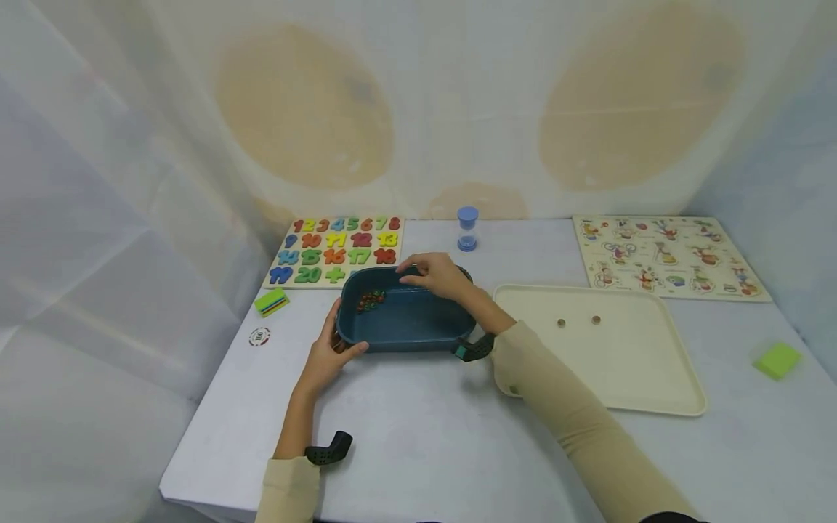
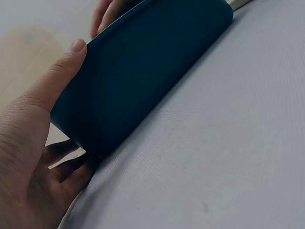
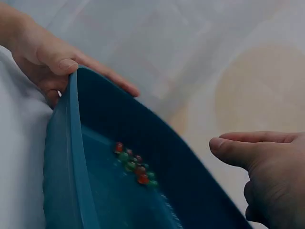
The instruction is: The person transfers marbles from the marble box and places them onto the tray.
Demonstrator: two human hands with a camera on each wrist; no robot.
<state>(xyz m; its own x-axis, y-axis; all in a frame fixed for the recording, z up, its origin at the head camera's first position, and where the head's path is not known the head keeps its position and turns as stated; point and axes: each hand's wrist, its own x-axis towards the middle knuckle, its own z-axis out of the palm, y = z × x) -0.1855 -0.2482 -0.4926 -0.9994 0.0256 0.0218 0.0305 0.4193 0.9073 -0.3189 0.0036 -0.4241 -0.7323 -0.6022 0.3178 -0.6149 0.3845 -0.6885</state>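
Observation:
A dark teal plastic basin (image 1: 418, 341) stands on the white table in front of the person. My left hand (image 1: 325, 361) grips its left end, thumb at the near rim and the other fingers around the outer corner. Small shiny red and green beads (image 3: 136, 167) lie clustered on the floor of the basin, toward the left end. Above the far rim, my right hand (image 1: 438, 276) hovers with thumb and index finger stretched out. In the right wrist view, its other fingers are bent, and nothing shows at the fingertips.
To the right is a cream tray (image 1: 628, 370) with two small brown round pieces. A number puzzle board (image 1: 294, 250), a blue sand timer (image 1: 467, 231) and a picture puzzle board (image 1: 667, 254) line the back. Green blocks and a poker chip (image 1: 259, 336) lie near the sides.

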